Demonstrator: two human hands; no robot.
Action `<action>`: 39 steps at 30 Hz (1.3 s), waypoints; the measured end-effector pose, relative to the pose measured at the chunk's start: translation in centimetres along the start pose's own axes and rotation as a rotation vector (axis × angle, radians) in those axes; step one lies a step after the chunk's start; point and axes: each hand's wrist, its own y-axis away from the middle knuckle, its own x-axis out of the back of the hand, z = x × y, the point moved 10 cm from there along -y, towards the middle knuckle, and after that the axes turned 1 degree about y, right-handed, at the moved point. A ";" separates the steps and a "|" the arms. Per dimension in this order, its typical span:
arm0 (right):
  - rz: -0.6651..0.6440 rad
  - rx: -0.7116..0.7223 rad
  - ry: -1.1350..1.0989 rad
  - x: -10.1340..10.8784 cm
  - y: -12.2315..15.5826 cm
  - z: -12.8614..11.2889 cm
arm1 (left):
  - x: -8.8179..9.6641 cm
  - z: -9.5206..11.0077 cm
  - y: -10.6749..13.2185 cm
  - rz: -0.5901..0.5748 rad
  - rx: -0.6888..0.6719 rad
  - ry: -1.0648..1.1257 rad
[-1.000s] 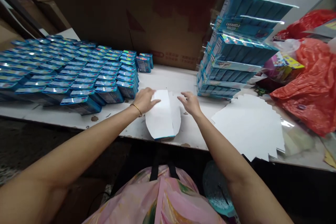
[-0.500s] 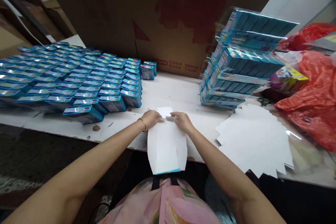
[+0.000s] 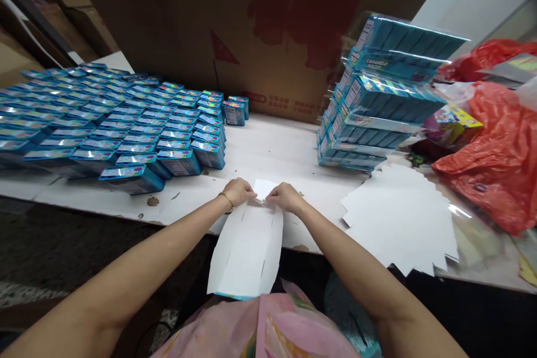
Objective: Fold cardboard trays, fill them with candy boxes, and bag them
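At the surface's [image 3: 277, 145] near edge: white card blank [image 3: 247, 246], overhanging toward you.
Left hand [image 3: 240, 192]: pinched nearly closed on its far end, left side.
Right hand [image 3: 285, 198]: same pinch, right side; slightly blurred.
Far flap [image 3: 264, 188]: looks like folding; match both sides, crease squarely, don't buckle the middle.
Clear-wrapped trays [image 3: 377, 64]: stacked right, blue packs [image 3: 403, 98] in rows inside.

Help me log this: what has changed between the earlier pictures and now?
The white card has moved toward the person, its near end overhanging the table. The right hand, apart from it at first, now pinches its far end with the left hand. The blue boxes, stacked packs and white sheets stayed.
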 end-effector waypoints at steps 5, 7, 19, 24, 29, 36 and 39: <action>-0.010 -0.017 0.035 -0.5 -1.3 -1.6 | 0.6 -0.9 -0.5 -0.001 0.055 0.034; -0.009 -0.021 0.040 -0.6 -1.6 -1.9 | 0.7 -1.0 -0.8 -0.023 0.059 0.061; 0.042 -0.168 0.071 -0.6 -1.6 -0.9 | -0.8 -2.8 -0.4 -0.126 0.159 0.257; 0.052 -0.227 0.050 -0.6 -2.4 0.0 | -0.8 -3.4 -0.4 -0.113 0.205 0.324; 0.038 -0.248 0.010 -0.8 -2.7 0.5 | -0.5 -4.0 0.1 -0.111 0.218 0.380; -0.011 -0.217 -0.026 -1.5 -2.3 -0.2 | -0.7 -4.8 0.2 -0.025 0.228 0.364; -0.008 -0.176 -0.002 -1.5 -2.4 -1.4 | 0.3 -5.1 0.5 0.056 0.248 0.302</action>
